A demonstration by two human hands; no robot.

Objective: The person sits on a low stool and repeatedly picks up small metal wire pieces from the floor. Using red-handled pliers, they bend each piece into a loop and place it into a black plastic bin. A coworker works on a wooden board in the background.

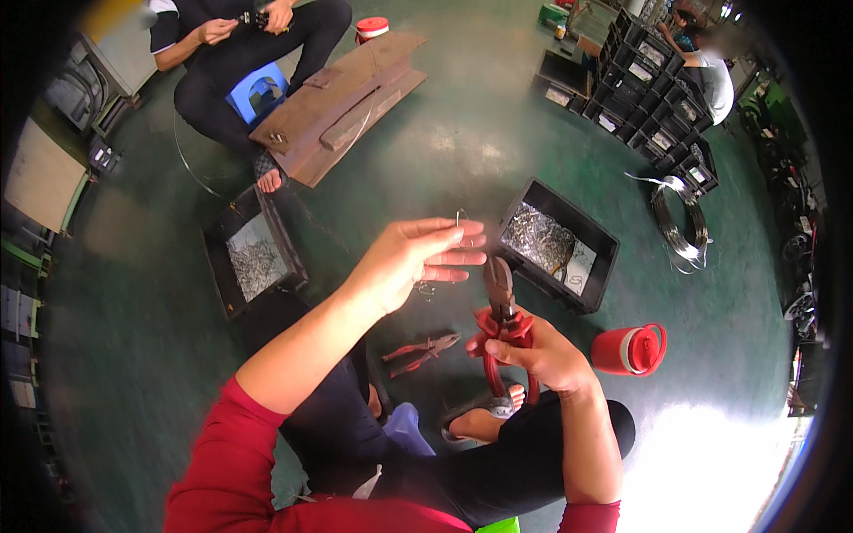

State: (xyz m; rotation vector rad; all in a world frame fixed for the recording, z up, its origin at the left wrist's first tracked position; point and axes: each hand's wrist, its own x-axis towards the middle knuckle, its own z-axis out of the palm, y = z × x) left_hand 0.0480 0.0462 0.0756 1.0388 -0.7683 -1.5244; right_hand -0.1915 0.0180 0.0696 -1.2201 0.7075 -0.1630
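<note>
My left hand (410,253) pinches a small bent piece of wire (459,216) between thumb and index finger, its other fingers stretched out. In my right hand (553,355) are red-handled pliers (500,289), jaws pointing up and away from me; they stand just right of my left fingertips. Another pair of red-handled pliers (425,354) lies on the floor below my hands. Beyond my right hand sits a black bin (601,298) of small metal pieces. A second black bin (286,233) with similar pieces stands left of my left forearm.
A red lidded jug (626,350) stands at right. Farther off are a wire coil (680,224) and stacked black crates (644,98). A rusty metal beam (342,102) lies ahead, near a seated person (240,75) holding a tool. Another person (711,80) is behind the crates.
</note>
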